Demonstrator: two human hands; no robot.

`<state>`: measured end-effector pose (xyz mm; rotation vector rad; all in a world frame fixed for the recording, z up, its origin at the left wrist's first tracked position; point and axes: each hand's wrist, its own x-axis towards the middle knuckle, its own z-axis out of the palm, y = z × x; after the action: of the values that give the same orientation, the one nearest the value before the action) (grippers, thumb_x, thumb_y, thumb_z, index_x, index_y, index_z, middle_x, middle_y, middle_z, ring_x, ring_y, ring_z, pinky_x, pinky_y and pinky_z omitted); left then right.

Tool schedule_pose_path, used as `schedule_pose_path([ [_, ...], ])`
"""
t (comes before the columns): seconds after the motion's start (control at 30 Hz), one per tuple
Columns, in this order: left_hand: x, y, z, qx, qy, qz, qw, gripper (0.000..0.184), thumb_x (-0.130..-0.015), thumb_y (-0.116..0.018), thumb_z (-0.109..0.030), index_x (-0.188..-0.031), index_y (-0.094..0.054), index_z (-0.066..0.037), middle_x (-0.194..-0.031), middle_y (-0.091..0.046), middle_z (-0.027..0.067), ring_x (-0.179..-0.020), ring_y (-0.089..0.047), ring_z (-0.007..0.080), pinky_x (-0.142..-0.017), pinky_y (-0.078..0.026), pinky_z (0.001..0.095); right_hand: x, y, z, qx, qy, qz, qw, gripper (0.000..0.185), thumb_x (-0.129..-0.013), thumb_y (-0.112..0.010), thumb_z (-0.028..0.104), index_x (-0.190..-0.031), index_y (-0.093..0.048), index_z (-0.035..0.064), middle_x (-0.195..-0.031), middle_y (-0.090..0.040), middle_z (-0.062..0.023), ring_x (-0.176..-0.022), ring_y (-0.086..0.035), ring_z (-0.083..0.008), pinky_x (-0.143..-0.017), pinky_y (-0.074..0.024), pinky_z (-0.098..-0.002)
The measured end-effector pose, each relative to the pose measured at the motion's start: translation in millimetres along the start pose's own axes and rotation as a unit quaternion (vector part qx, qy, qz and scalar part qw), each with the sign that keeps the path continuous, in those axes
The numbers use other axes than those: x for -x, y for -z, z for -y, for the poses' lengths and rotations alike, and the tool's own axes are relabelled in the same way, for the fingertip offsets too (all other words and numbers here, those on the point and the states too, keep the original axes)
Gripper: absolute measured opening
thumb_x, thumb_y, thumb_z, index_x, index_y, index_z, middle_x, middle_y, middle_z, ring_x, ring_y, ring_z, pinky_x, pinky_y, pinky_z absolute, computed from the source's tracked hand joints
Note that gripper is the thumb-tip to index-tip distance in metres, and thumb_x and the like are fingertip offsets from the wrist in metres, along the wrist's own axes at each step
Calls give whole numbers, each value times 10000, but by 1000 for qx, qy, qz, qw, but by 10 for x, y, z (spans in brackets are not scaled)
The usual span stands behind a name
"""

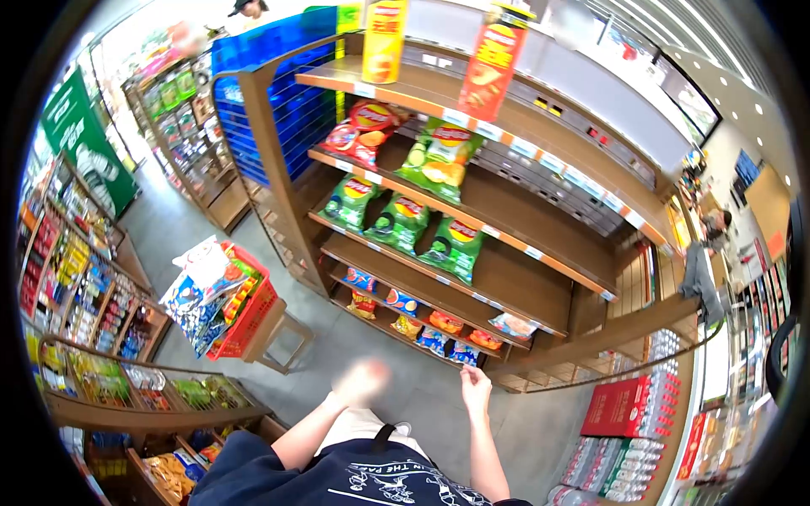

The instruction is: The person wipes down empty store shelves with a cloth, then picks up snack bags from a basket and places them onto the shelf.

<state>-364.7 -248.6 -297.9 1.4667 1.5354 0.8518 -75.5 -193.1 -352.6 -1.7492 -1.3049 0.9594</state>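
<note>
My left hand [363,381] hangs in front of my body above the floor, smeared so that its fingers cannot be read. To its right my right hand [475,390] is raised with fingers curled together and nothing visible in them. Ahead of both hands stands a brown shelf unit. Its middle shelves hold green chip bags [399,221], a larger green bag [439,158] and a red chip bag [364,135]. On top are a yellow chip canister [384,42] and a red one [494,72]. Small snack bags [433,340] lie on the lowest shelves.
A red basket [251,305] full of snack bags sits on a wooden stool [283,337] at the left. Bottle packs [612,464] and a red carton [614,408] stand at the right. Snack racks [89,278] line the left, and blue crates [261,110] stand behind the shelf's left end.
</note>
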Motion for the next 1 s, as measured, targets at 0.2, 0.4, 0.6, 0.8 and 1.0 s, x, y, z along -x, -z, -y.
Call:
schedule_pose_path([
  [0.2, -175, 659, -7, 14, 76, -86, 993, 240, -891, -633, -231, -841, -674, 0, -657, -608, 117, -603, -564, 204, -576, -453, 370, -313, -627, 491, 18, 86, 66, 994, 207, -901, -665, 136, -1051, -706, 1, -882, -730, -129, -792, -690, -165, -762, -549, -303],
  [0.4, -151, 1191, 388, 58, 107, -146, 982, 222, -906, -613, -202, -822, -648, 0, -746, -614, 173, -683, -595, 291, -653, -480, 406, -543, -1383, 1181, 6, 114, 140, 984, 235, -919, -652, 128, -1078, -677, -43, -926, -722, -118, -850, -682, -150, -805, -539, -281],
  [0.6, -119, 1706, 631, 143, 172, -207, 952, 202, -853, -570, -159, -837, -647, 26, -692, -646, 169, -635, -623, 243, -609, -487, 384, -650, -1921, 1679, 14, 129, 185, 974, 207, -925, -650, 112, -1066, -686, -35, -933, -720, -113, -843, -680, -145, -810, -542, -279],
  [0.8, -39, 2041, 855, 138, 169, -282, 934, 196, -862, -555, -147, -843, -645, 26, -652, -633, 133, -598, -599, 181, -574, -478, 344, -714, -2460, 1997, 2, 135, 269, 954, 209, -934, -641, 109, -1075, -679, -40, -939, -720, -98, -856, -675, -140, -805, -532, -273],
  [1.0, -20, 2178, 1061, 164, 203, -411, 873, 107, -852, -540, -66, -853, -617, 7, -688, -635, 78, -628, -581, 120, -579, -473, 298, -1015, -3099, 2181, -7, 148, 357, 922, 193, -918, -665, 120, -1049, -695, -19, -921, -731, -103, -856, -687, -150, -806, -541, -289],
])
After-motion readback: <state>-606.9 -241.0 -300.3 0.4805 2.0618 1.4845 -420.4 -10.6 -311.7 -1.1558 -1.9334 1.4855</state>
